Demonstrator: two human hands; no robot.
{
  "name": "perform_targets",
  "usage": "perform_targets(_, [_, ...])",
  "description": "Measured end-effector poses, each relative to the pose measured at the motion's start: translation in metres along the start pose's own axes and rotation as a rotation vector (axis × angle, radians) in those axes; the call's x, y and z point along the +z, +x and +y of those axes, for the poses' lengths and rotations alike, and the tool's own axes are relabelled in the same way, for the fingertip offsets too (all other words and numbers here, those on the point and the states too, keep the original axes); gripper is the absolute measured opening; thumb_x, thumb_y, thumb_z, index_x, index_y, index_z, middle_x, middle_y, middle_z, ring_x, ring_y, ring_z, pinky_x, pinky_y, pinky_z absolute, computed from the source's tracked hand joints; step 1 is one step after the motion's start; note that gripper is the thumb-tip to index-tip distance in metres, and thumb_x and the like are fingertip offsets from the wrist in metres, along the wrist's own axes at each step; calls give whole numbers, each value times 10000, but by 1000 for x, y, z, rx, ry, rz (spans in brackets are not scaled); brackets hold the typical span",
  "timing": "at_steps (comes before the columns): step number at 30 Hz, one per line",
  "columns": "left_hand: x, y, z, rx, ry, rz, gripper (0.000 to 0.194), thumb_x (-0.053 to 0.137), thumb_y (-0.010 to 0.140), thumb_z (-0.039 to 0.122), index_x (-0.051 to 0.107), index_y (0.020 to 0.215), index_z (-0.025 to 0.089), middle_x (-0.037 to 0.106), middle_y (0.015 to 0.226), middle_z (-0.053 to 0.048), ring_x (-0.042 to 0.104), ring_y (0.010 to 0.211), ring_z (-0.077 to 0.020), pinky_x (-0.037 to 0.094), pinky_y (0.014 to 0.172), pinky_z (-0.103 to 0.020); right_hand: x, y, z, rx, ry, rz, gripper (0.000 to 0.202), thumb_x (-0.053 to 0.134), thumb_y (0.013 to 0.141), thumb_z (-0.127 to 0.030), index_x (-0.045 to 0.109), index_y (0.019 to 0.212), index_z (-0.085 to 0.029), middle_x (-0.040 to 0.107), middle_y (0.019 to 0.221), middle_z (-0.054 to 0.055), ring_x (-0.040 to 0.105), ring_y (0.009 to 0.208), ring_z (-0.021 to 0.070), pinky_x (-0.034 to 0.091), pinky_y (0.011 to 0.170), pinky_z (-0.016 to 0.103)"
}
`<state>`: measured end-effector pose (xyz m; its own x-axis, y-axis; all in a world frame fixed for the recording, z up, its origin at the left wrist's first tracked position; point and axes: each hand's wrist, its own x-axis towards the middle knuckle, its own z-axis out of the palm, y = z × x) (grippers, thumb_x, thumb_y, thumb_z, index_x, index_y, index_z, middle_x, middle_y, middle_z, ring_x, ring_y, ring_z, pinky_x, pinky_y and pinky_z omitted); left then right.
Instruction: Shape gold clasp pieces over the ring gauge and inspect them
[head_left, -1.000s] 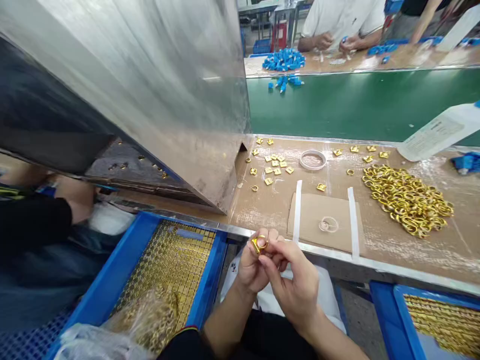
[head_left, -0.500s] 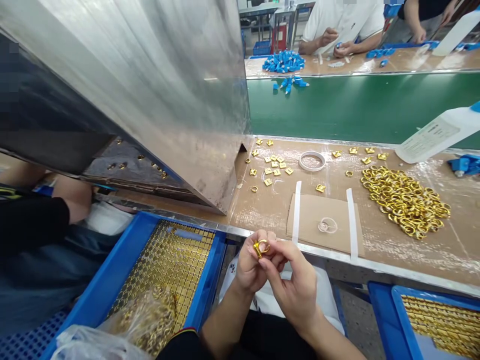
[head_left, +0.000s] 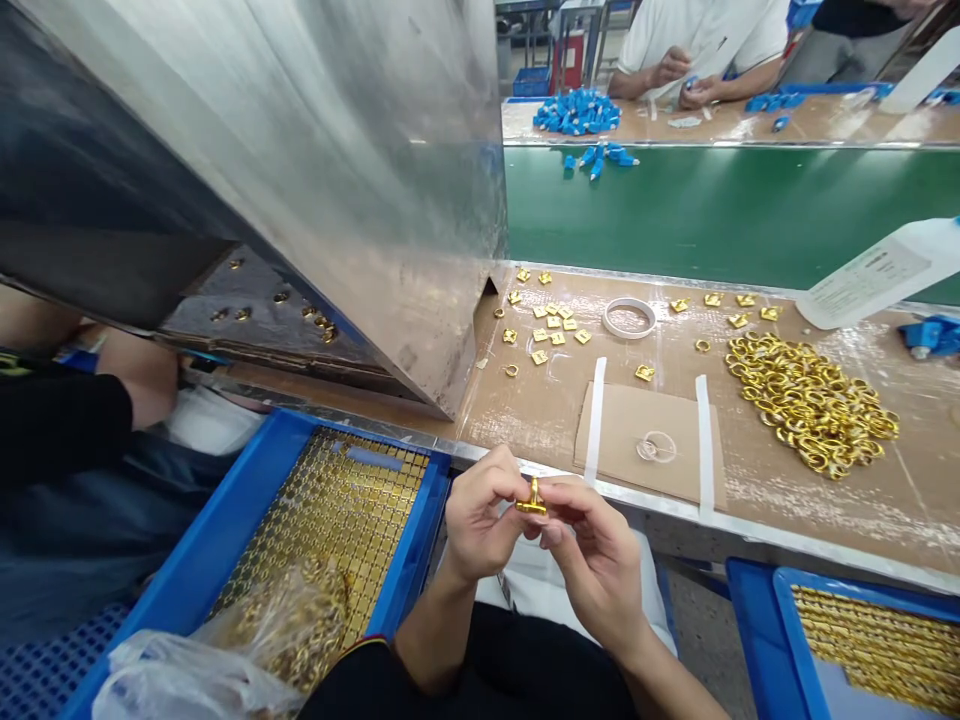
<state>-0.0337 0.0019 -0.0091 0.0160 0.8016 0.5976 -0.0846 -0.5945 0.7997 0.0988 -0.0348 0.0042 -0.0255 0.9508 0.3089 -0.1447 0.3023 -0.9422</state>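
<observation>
My left hand (head_left: 480, 520) and my right hand (head_left: 596, 560) meet below the table's front edge, and both pinch one small gold part (head_left: 532, 499) between their fingertips. The part looks like a ring joined to a flat square plate. On the table beyond lie a pile of gold rings (head_left: 810, 400) at the right and several loose gold square plates (head_left: 551, 325) near the middle. A taped cardboard pad (head_left: 649, 440) lies just past my hands.
A blue tray (head_left: 247, 510) of gold parts sits at my lower left with a plastic bag (head_left: 225, 650) of rings on it; another blue tray (head_left: 862, 630) is at lower right. A large metal housing (head_left: 300, 180) fills the left. A tape roll (head_left: 628, 317), a green conveyor (head_left: 712, 210) and a seated person (head_left: 697, 50) lie beyond.
My hands have shifted slightly lower and left, and the gold part has turned from showing its ring face-on to lying flat with its edge up.
</observation>
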Motion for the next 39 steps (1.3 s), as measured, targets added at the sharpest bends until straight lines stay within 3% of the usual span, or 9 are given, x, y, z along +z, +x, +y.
perform_targets(14, [3,10,11,240,195,3,53,682,942,205,670,892,191,528,596,38,445,554,-116,390,533,-268,-3,5,-1,4,181,-77,182,627,1005,-287,708,1168,-298,708,1067,65,722,729,140,632,598,245])
perform_targets(25, [-2,4,15,228,218,-5,92,710,913,191,729,994,230,523,612,28,451,559,-129,344,511,-278,-6,8,-5,-52,82,-115,191,623,1003,-325,700,1168,-269,744,1061,91,712,726,162,611,557,254])
perform_targets(27, [-2,2,16,166,122,14,5,713,920,224,717,923,226,501,608,31,447,562,-123,337,518,-273,-5,10,-10,-101,58,-141,201,617,1007,-331,693,1184,-274,747,1044,86,722,786,173,616,597,255])
perform_targets(33, [9,-2,14,-251,-438,88,349,804,835,436,578,710,202,402,615,52,382,571,-98,336,526,-232,6,17,-17,-250,-166,-96,193,632,1000,-343,678,1154,-238,753,944,81,727,789,185,612,595,267])
perform_targets(36, [15,0,14,-440,-698,81,435,833,791,446,505,660,192,356,614,61,327,539,-83,342,482,-192,10,18,-16,-297,-259,-34,172,646,991,-359,674,1101,-230,746,872,68,729,771,190,615,588,279])
perform_targets(39, [19,1,16,-566,-813,95,536,869,728,446,416,614,181,313,591,71,301,516,-69,341,463,-173,11,18,-15,-317,-303,-14,162,648,990,-348,678,1099,-232,746,878,72,728,760,189,617,586,282])
